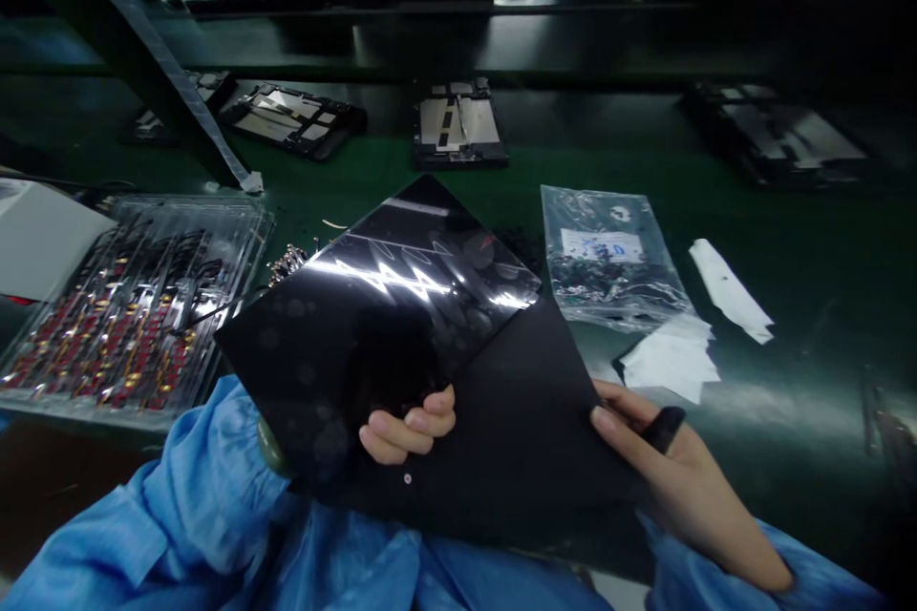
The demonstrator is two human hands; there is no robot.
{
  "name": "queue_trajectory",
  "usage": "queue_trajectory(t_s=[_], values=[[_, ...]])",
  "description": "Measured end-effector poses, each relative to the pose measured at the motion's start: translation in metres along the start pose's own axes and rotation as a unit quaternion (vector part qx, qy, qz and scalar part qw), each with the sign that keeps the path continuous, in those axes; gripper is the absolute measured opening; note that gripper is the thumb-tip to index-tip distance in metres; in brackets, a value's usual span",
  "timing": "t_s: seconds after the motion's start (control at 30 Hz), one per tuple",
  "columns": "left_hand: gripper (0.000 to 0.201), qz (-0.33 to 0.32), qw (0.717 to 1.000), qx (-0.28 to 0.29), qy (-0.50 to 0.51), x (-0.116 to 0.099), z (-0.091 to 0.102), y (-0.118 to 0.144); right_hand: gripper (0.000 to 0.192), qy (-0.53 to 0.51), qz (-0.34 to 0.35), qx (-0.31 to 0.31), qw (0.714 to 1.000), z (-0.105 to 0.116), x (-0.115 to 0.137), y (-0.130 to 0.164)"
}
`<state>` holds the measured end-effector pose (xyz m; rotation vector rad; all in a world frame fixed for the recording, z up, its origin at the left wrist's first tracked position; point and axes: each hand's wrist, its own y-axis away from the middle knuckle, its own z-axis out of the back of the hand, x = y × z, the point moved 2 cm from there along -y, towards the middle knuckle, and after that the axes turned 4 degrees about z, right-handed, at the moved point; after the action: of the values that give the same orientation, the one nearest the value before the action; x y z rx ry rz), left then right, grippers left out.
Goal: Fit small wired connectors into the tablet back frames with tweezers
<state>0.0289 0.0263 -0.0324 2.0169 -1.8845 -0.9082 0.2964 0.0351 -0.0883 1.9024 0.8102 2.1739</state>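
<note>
A glossy black tablet-sized panel [379, 296] is held tilted in front of me, with ceiling lights reflected in it. My left hand [408, 425] is closed on its lower right edge; the fingertips show while the palm and thumb are hidden behind. Partly covered by this panel is a matte black sheet-like panel [530, 410], perhaps a cover, with a small pale round spot near its lower left. Thumb and fingers of my right hand [645, 449] pinch the matte panel's right edge. The two panels overlap; whether they touch cannot be made out.
Left, a clear plastic tray [254, 220] holds rows of small wired parts, beside a white box [50, 239]. A plastic bag [602, 258] of small dark parts and white paper pieces [673, 358] lie right. Opened tablets [458, 124] line the back; a slanted post [143, 48] rises left.
</note>
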Motion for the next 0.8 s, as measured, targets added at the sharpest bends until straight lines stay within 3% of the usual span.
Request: queue_trajectory(t_s=[0.3, 0.57, 0.7, 0.8], values=[[0.023, 0.019, 0.999, -0.025, -0.032, -0.005, -0.005, 0.003, 0.049, 0.026, 0.015, 0.004, 1.0, -0.002, 0.001, 0.0], [0.039, 0.08, 0.993, -0.08, -0.044, -0.001, -0.003, -0.024, 0.05, 0.011, 0.012, -0.013, 1.0, -0.009, 0.01, 0.004], [0.046, 0.089, 0.992, -0.072, -0.059, -0.001, -0.004, -0.028, 0.048, 0.013, 0.012, -0.037, 0.999, -0.014, 0.016, 0.008], [0.053, 0.013, 0.969, -0.129, -0.209, -0.006, -0.005, -0.027, 0.047, 0.004, 0.002, -0.036, 0.999, -0.014, 0.016, 0.008]])
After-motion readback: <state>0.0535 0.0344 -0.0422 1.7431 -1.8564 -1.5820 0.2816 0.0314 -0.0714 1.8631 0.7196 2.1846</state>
